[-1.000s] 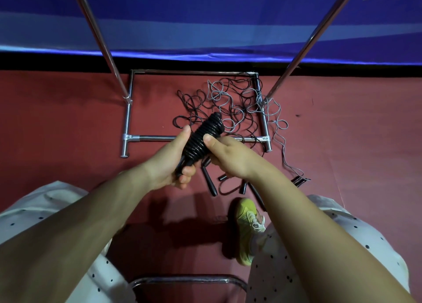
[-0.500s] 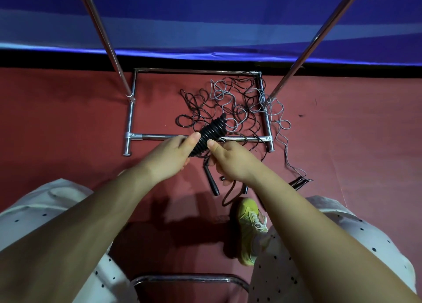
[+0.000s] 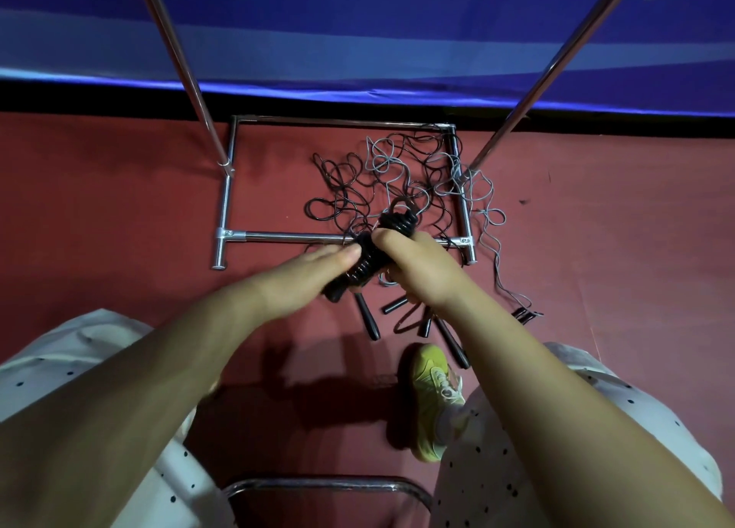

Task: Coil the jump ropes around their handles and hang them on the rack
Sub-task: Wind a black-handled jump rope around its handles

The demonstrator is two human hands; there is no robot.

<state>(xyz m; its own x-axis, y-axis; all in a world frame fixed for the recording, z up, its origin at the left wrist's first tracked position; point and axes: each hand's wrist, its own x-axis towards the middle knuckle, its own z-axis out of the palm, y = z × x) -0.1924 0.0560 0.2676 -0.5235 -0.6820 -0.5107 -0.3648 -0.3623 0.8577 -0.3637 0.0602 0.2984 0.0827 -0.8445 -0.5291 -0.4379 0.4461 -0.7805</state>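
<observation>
Black coiled jump rope [image 3: 368,255] held tilted above rack base [image 3: 286,236] — loose ropes [image 3: 397,177] tangled on floor

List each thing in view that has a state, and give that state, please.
coiled black rope: wound around its handles, held in both hands
left hand: grips the bundle's lower end
right hand: grips the bundle's upper part
loose ropes: uncoiled, tangled on the floor
loose handles: lying on the floor
rack: standing, nothing visibly hung
</observation>
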